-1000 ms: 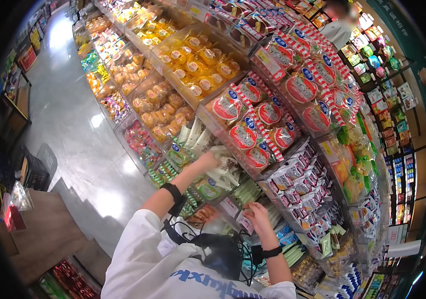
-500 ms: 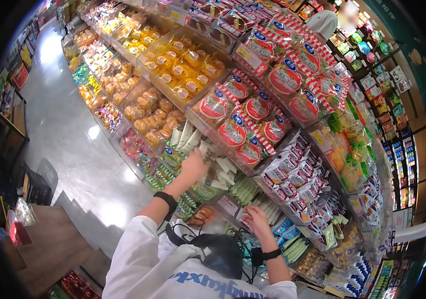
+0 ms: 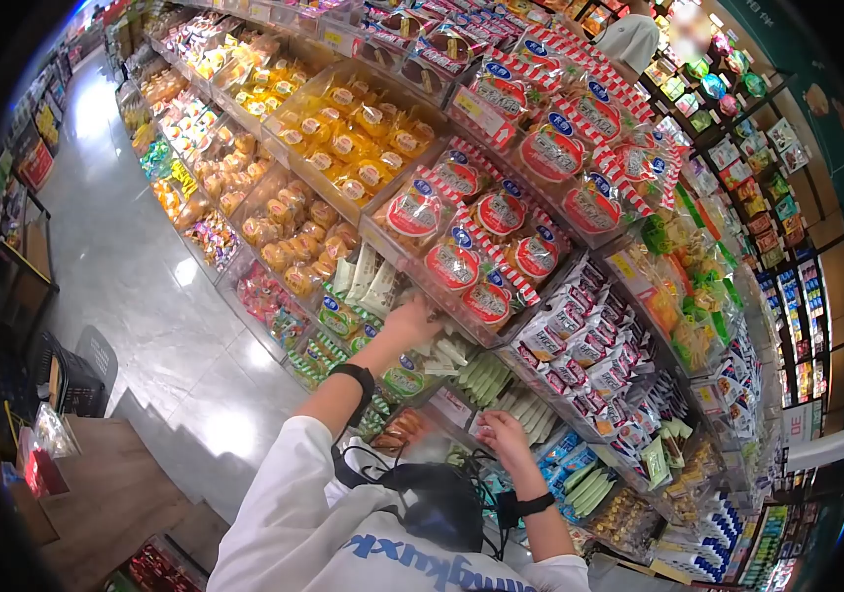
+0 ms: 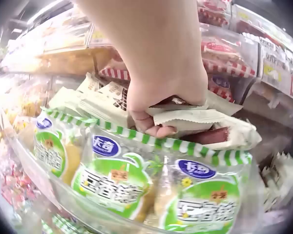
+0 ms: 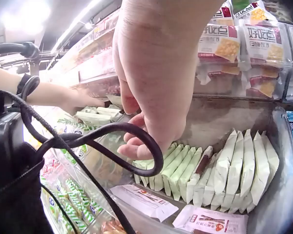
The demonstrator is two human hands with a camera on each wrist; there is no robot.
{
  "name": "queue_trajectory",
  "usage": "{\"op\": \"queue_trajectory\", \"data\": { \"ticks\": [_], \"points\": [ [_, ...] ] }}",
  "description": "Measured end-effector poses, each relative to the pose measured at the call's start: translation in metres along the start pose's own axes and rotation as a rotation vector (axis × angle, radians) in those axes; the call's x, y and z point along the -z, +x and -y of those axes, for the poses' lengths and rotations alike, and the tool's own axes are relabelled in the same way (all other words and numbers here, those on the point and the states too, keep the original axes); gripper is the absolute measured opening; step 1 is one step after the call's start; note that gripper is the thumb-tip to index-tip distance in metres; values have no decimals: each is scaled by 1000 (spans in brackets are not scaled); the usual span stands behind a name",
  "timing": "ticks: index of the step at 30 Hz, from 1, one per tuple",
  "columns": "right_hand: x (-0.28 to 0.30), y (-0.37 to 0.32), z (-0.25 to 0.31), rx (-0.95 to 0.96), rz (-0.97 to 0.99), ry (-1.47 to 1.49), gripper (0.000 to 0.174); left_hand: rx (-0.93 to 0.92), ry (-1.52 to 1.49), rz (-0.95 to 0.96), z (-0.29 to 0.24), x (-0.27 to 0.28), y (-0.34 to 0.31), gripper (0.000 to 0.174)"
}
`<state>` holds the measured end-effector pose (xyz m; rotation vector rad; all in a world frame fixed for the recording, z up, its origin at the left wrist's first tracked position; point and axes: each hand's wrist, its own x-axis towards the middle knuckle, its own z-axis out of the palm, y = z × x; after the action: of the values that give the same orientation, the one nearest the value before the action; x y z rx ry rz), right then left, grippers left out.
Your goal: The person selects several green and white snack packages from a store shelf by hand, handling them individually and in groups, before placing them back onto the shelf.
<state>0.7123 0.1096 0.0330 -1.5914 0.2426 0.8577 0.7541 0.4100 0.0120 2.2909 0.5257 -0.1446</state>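
Observation:
Deep among cream-coloured snack packets (image 4: pixel 105 107) in a shelf bin, my left hand (image 3: pixel 410 324) bends its fingers (image 4: pixel 158 130) against one cream packet (image 4: pixel 215 127), gripping its near end. That packet lies over green-and-white wrapped cakes (image 4: pixel 115 180) at the front of the bin. My right hand (image 3: pixel 504 436) hovers over a neighbouring bin, its fingers (image 5: pixel 136 144) loosely bent around nothing. Below it stand rows of pale green packets (image 5: pixel 183 168) and white packets (image 5: pixel 234 165). The palm side of the left hand is mostly hidden.
Red-and-white wrapped cakes (image 3: pixel 481 247) sit in a clear box just above my left hand. A black cable (image 5: pixel 112 129) loops in front of the right hand. Price cards (image 5: pixel 146 200) line the bin front. A shopping basket (image 3: pixel 76 375) stands on the left.
My left hand first draws back a little over the cream packets, then reaches farther in beneath the upper box. The right hand stays nearly in place. The head view shifts slightly.

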Motion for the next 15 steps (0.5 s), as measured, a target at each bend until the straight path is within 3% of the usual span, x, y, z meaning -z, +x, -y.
{"op": "queue_trajectory", "data": {
  "ticks": [2, 5, 11, 15],
  "points": [
    [1, 1, 0, 7, 9, -2, 26, -5, 65, 40, -4, 12, -6, 76],
    [3, -3, 0, 14, 10, -10, 26, -138, 437, -140, -7, 6, -17, 71],
    [23, -2, -7, 16, -58, -44, 24, -352, 426, -309, -3, 11, -38, 58],
    [44, 5, -26, 12, -96, -63, 21, -459, 359, -269, 20, 2, -37, 59]
  ]
}}
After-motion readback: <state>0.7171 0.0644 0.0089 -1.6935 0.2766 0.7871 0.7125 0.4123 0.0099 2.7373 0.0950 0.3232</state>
